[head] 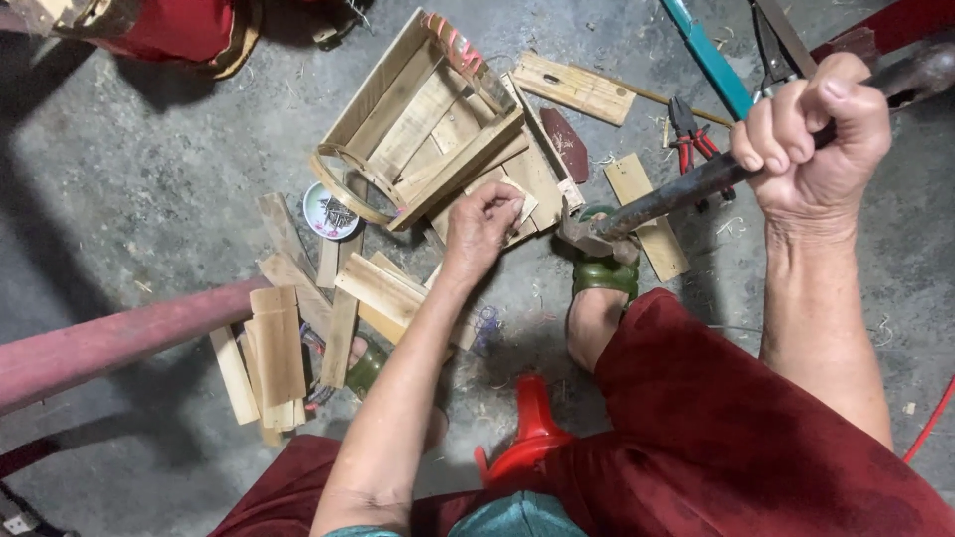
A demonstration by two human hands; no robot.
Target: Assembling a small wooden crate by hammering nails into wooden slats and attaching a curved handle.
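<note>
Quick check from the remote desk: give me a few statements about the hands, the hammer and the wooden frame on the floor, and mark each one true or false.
1. The right hand is closed around the handle of a hammer. True.
2. The left hand is empty and lifted clear of the wood. False: it pinches a small wooden piece against the wooden frame.
3. A small round dish of nails sits on the floor left of the frame. True.
4. The red-handled pliers are in the left hand. False: they lie on the floor near the right hand.
5. Loose wooden slats lie on the floor at the left. True.
</note>
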